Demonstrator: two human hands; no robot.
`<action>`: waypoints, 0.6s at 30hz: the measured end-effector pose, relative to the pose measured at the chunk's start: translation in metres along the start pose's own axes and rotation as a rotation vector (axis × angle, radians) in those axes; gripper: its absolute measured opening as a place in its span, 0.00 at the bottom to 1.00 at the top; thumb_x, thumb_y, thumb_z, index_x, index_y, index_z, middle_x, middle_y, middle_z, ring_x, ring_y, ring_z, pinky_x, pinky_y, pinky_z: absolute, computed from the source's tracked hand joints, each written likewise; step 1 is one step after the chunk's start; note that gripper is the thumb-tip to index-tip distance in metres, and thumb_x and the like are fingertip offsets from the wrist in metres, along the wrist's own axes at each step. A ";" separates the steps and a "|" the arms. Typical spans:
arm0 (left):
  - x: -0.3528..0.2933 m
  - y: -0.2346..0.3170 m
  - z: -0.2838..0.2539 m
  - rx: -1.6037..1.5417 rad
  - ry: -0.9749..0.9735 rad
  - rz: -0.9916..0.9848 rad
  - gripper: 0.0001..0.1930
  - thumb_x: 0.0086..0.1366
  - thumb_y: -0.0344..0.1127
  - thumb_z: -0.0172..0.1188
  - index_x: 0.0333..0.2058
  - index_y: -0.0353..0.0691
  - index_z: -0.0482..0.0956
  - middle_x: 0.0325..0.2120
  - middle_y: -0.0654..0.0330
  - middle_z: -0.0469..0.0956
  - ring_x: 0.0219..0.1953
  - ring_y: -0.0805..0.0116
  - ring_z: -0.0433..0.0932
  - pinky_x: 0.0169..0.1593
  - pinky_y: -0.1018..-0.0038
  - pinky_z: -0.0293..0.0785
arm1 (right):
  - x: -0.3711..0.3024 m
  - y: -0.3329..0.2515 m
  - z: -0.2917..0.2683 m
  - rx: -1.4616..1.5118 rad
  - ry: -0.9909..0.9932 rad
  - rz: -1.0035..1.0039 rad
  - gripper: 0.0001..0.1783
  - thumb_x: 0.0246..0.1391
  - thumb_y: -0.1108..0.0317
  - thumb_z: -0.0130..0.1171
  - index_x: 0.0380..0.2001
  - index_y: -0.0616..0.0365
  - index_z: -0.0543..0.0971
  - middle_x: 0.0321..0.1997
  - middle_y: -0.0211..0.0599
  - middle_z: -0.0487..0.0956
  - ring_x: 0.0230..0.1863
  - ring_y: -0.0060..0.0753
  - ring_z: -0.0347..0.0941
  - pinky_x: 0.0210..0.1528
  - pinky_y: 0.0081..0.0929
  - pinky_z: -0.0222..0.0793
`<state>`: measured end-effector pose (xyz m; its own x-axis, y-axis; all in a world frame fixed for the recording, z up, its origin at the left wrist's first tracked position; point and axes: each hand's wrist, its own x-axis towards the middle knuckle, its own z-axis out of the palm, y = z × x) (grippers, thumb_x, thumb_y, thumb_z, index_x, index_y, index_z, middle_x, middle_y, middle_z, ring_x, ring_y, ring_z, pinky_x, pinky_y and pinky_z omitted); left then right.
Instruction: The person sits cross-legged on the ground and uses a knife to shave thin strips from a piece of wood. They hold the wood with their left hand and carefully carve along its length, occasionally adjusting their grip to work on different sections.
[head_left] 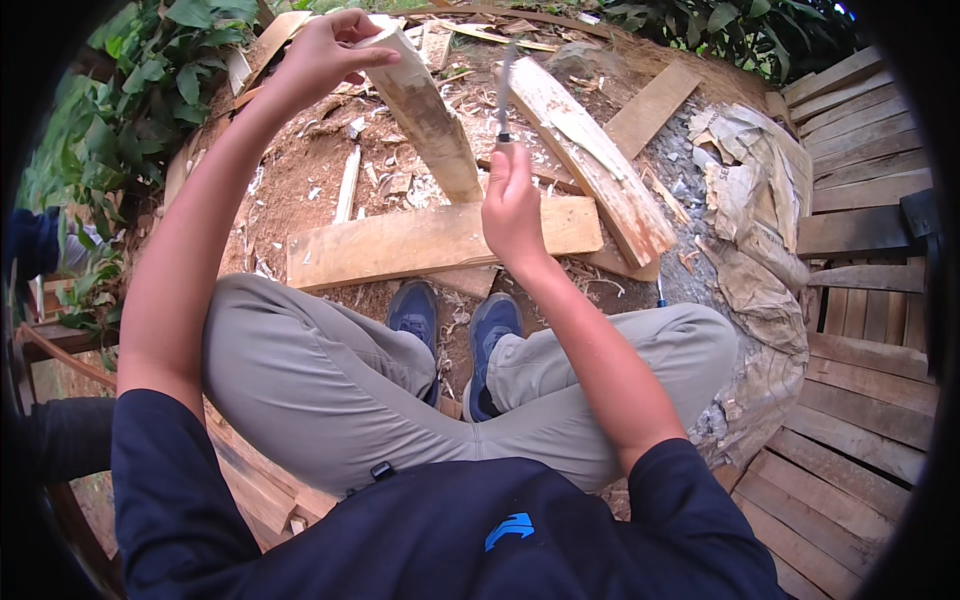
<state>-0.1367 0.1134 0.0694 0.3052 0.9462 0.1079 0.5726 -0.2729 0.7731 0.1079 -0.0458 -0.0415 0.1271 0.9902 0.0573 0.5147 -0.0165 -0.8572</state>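
My left hand [330, 58] is closed on the upper end of a thick wooden post [430, 125], thumb on one side and fingers at its top. The post stands tilted, its lower end against a flat board [380, 245] lying crosswise in front of my shoes. My right hand [512, 205] is wrapped round the handle of a knife [504, 95]. Its narrow blade points up and away, to the right of the post and apart from it. Most of the handle is hidden in my fist.
A rough plank [595, 155] lies at the right, with a shorter board [655, 108] behind it. Wood shavings cover the soil. A crumpled paper sack [755, 190] lies near the slatted wooden wall [870, 150]. Leafy plants [150, 100] grow at the left.
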 end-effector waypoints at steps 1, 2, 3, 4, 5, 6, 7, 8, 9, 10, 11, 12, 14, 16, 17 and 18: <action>-0.001 0.002 0.000 0.002 -0.014 0.014 0.20 0.59 0.43 0.74 0.42 0.36 0.79 0.35 0.59 0.82 0.37 0.73 0.83 0.38 0.76 0.83 | -0.001 0.006 0.005 -0.116 -0.164 0.084 0.20 0.73 0.55 0.42 0.46 0.64 0.72 0.33 0.52 0.79 0.30 0.47 0.76 0.35 0.40 0.68; -0.002 0.004 0.000 0.003 -0.029 0.028 0.20 0.59 0.43 0.74 0.42 0.36 0.79 0.35 0.59 0.82 0.37 0.73 0.82 0.38 0.76 0.83 | -0.004 0.011 0.010 -0.081 -0.121 0.078 0.21 0.71 0.54 0.43 0.46 0.63 0.74 0.33 0.63 0.80 0.36 0.68 0.76 0.39 0.51 0.69; -0.003 0.006 0.000 0.003 -0.045 0.043 0.20 0.59 0.43 0.74 0.42 0.36 0.79 0.35 0.59 0.82 0.37 0.73 0.82 0.38 0.76 0.83 | -0.004 0.018 0.010 -0.053 -0.093 0.102 0.21 0.71 0.54 0.44 0.44 0.63 0.75 0.33 0.62 0.80 0.37 0.67 0.77 0.39 0.51 0.69; -0.004 0.005 -0.002 0.004 -0.022 0.044 0.20 0.59 0.42 0.74 0.42 0.35 0.79 0.35 0.59 0.82 0.37 0.73 0.83 0.38 0.76 0.83 | -0.002 0.010 0.008 -0.020 -0.074 0.119 0.22 0.71 0.54 0.44 0.42 0.64 0.76 0.32 0.61 0.80 0.37 0.66 0.77 0.39 0.50 0.69; -0.007 0.004 0.000 0.005 -0.002 0.041 0.20 0.59 0.42 0.74 0.42 0.35 0.79 0.36 0.59 0.82 0.37 0.73 0.83 0.38 0.76 0.83 | -0.002 0.001 0.005 0.013 -0.058 0.139 0.22 0.71 0.53 0.44 0.40 0.64 0.77 0.31 0.60 0.80 0.37 0.66 0.77 0.39 0.50 0.69; -0.009 0.003 0.000 0.005 0.018 0.038 0.20 0.59 0.42 0.74 0.42 0.35 0.79 0.36 0.59 0.82 0.37 0.73 0.83 0.38 0.76 0.83 | -0.004 -0.007 0.003 0.029 -0.037 0.152 0.24 0.71 0.52 0.45 0.36 0.64 0.78 0.30 0.58 0.80 0.37 0.65 0.77 0.39 0.49 0.69; -0.008 0.004 0.001 -0.002 0.010 0.044 0.20 0.59 0.42 0.74 0.42 0.35 0.79 0.36 0.59 0.82 0.37 0.73 0.83 0.38 0.76 0.83 | -0.007 -0.006 0.005 0.041 -0.016 0.142 0.24 0.71 0.53 0.45 0.37 0.64 0.78 0.29 0.58 0.80 0.37 0.65 0.77 0.38 0.49 0.69; -0.008 0.005 0.002 -0.009 0.001 0.049 0.19 0.60 0.41 0.74 0.42 0.34 0.79 0.36 0.59 0.82 0.37 0.73 0.83 0.38 0.76 0.83 | -0.010 -0.004 0.007 0.052 0.005 0.131 0.23 0.71 0.53 0.45 0.37 0.63 0.78 0.29 0.57 0.80 0.37 0.65 0.77 0.38 0.49 0.69; -0.007 0.005 0.002 -0.016 -0.007 0.054 0.19 0.60 0.41 0.74 0.42 0.34 0.79 0.36 0.59 0.82 0.37 0.72 0.83 0.38 0.76 0.83 | -0.012 -0.002 0.009 0.064 0.025 0.120 0.23 0.71 0.53 0.45 0.37 0.63 0.78 0.29 0.57 0.80 0.36 0.65 0.77 0.38 0.49 0.69; -0.006 0.004 0.002 -0.018 -0.015 0.053 0.19 0.60 0.40 0.74 0.42 0.34 0.79 0.37 0.59 0.82 0.37 0.72 0.83 0.38 0.76 0.83 | -0.012 -0.001 0.009 0.024 0.007 0.114 0.23 0.71 0.53 0.45 0.37 0.63 0.78 0.29 0.57 0.80 0.37 0.65 0.77 0.38 0.49 0.69; -0.005 0.004 0.001 -0.020 -0.023 0.052 0.19 0.60 0.40 0.74 0.42 0.34 0.79 0.37 0.58 0.82 0.37 0.72 0.83 0.38 0.76 0.83 | -0.011 0.001 0.009 -0.017 -0.011 0.108 0.23 0.71 0.53 0.44 0.37 0.63 0.78 0.30 0.58 0.80 0.37 0.65 0.77 0.38 0.49 0.69; -0.005 0.003 0.000 -0.021 -0.032 0.051 0.18 0.60 0.39 0.74 0.42 0.33 0.79 0.37 0.58 0.82 0.37 0.72 0.83 0.39 0.76 0.83 | -0.011 0.003 0.008 -0.057 -0.029 0.102 0.23 0.71 0.53 0.44 0.37 0.63 0.78 0.30 0.58 0.80 0.38 0.65 0.77 0.39 0.49 0.70; -0.001 -0.004 -0.001 -0.062 -0.012 0.054 0.18 0.60 0.38 0.74 0.42 0.33 0.79 0.37 0.58 0.82 0.38 0.72 0.83 0.39 0.76 0.83 | -0.004 0.016 0.012 -0.065 -0.023 0.070 0.25 0.72 0.52 0.43 0.38 0.63 0.79 0.25 0.48 0.77 0.29 0.49 0.74 0.34 0.42 0.68; 0.002 -0.009 -0.003 -0.074 -0.024 0.054 0.18 0.59 0.38 0.74 0.43 0.33 0.79 0.37 0.58 0.82 0.38 0.73 0.83 0.39 0.77 0.83 | 0.010 0.030 0.010 0.247 -0.227 0.233 0.25 0.74 0.50 0.39 0.42 0.60 0.77 0.22 0.30 0.72 0.19 0.27 0.69 0.23 0.30 0.65; 0.002 -0.011 -0.006 -0.062 -0.040 0.048 0.19 0.59 0.38 0.74 0.43 0.34 0.79 0.37 0.59 0.82 0.38 0.73 0.83 0.39 0.77 0.83 | 0.017 0.032 -0.001 0.596 -0.413 0.437 0.24 0.74 0.50 0.38 0.44 0.59 0.76 0.22 0.26 0.69 0.17 0.22 0.64 0.20 0.26 0.61; 0.001 -0.013 -0.008 -0.051 -0.056 0.043 0.19 0.59 0.38 0.74 0.43 0.34 0.80 0.37 0.59 0.83 0.38 0.73 0.83 0.39 0.77 0.83 | 0.024 0.036 -0.019 0.948 -0.596 0.638 0.23 0.74 0.50 0.38 0.45 0.58 0.75 0.22 0.23 0.67 0.16 0.18 0.60 0.17 0.22 0.57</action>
<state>-0.1492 0.1195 0.0646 0.3719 0.9221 0.1074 0.5189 -0.3024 0.7996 0.1452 -0.0254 -0.0612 -0.3960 0.7565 -0.5205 -0.3284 -0.6460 -0.6891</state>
